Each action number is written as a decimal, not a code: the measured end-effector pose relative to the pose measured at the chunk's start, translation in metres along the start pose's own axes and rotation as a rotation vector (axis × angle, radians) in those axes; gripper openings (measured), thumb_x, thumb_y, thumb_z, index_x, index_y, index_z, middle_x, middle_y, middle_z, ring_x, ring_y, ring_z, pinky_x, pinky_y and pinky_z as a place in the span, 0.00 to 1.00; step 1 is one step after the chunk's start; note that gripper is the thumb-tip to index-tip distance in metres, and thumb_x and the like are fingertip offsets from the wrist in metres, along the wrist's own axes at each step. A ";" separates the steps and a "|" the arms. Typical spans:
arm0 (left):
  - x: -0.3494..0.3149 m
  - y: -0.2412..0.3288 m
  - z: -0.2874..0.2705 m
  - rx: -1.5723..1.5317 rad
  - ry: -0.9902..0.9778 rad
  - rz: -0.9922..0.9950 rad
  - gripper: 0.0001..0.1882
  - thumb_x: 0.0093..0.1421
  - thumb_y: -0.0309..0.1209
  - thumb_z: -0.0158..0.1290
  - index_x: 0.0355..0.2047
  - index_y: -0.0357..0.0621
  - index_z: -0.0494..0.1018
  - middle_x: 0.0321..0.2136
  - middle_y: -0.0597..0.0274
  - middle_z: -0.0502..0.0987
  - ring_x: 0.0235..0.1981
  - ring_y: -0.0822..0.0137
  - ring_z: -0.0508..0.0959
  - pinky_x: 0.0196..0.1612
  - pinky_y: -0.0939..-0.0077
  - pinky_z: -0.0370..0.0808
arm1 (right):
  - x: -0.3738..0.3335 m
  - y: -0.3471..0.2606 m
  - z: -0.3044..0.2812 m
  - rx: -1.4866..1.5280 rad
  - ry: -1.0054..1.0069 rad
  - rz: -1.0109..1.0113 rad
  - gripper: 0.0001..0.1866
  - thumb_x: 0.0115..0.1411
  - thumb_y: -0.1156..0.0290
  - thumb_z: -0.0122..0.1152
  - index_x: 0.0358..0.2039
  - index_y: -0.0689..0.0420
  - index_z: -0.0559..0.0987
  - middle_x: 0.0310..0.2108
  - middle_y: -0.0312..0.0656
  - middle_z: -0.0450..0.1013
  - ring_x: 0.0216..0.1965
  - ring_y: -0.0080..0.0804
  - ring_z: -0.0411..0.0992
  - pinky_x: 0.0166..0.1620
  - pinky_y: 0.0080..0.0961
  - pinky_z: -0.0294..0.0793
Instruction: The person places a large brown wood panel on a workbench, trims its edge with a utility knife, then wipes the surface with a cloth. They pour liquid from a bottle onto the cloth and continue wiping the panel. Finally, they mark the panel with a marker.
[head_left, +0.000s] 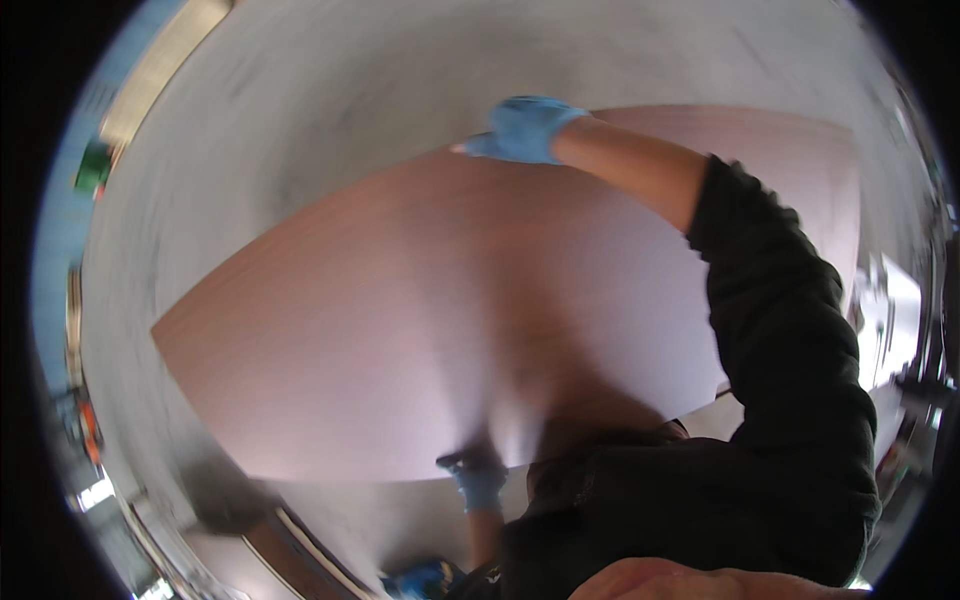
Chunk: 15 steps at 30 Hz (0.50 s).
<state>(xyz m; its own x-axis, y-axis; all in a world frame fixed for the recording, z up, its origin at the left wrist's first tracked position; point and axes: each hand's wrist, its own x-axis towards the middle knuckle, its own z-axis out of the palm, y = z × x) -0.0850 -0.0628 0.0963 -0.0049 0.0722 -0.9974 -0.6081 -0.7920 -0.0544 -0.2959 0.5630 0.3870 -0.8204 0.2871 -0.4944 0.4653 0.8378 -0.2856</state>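
Note:
A large, thin brown wood panel (330,350) spans most of the head view, its surface smooth and shiny. My right hand (525,130), in a blue glove, grips the far edge, with the arm in a dark sleeve stretched across the panel. Down at the near edge, my left hand (478,482), also blue-gloved, is closed around the rim. The fingers beneath the board are hidden on both hands. Motion slightly blurs the picture.
Grey concrete floor (330,80) surrounds the panel. Brown and pale boards (285,555) lie at the lower left, close to a blue shoe (425,580). A green object (93,167) stands at the far left; white items (890,320) are at the right.

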 end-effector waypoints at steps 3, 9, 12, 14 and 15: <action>-0.012 0.030 0.038 0.179 -0.500 -0.105 0.49 0.55 0.84 0.55 0.50 0.50 0.82 0.42 0.78 0.83 0.43 0.80 0.75 0.57 0.84 0.77 | -0.019 -0.001 -0.028 -0.027 0.225 0.010 0.46 0.75 0.26 0.43 0.50 0.59 0.89 0.54 0.52 0.83 0.58 0.55 0.80 0.63 0.50 0.77; -0.025 0.079 0.111 0.881 -0.612 0.118 0.52 0.54 0.77 0.64 0.70 0.59 0.74 0.69 0.67 0.76 0.68 0.61 0.72 0.74 0.49 0.66 | -0.061 0.034 -0.044 0.076 0.287 0.214 0.47 0.73 0.24 0.43 0.60 0.56 0.86 0.63 0.47 0.79 0.64 0.53 0.76 0.63 0.52 0.76; -0.018 0.079 0.137 0.886 -0.410 0.280 0.48 0.56 0.77 0.63 0.68 0.64 0.75 0.69 0.69 0.76 0.68 0.60 0.73 0.71 0.48 0.70 | -0.104 0.056 -0.037 0.141 0.293 0.353 0.47 0.72 0.24 0.45 0.63 0.55 0.85 0.63 0.46 0.80 0.65 0.52 0.76 0.63 0.52 0.77; -0.008 0.068 0.162 0.944 -0.464 0.311 0.48 0.59 0.77 0.59 0.72 0.67 0.71 0.71 0.70 0.73 0.70 0.56 0.71 0.70 0.41 0.70 | -0.136 0.077 -0.029 0.165 0.364 0.451 0.46 0.71 0.24 0.46 0.63 0.55 0.85 0.63 0.45 0.80 0.66 0.51 0.76 0.63 0.51 0.77; -0.001 0.061 0.172 0.995 -0.506 0.269 0.48 0.59 0.77 0.59 0.73 0.67 0.70 0.72 0.70 0.73 0.71 0.55 0.70 0.70 0.39 0.69 | -0.158 0.090 -0.023 0.207 0.369 0.507 0.46 0.70 0.24 0.48 0.65 0.53 0.84 0.64 0.44 0.80 0.67 0.50 0.76 0.64 0.51 0.76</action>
<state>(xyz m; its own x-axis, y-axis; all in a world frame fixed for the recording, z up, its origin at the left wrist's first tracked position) -0.2586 -0.0066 0.1025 -0.4107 0.3871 -0.8255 -0.8961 -0.0046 0.4437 -0.1320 0.6032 0.4581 -0.5256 0.7939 -0.3058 0.8481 0.4606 -0.2619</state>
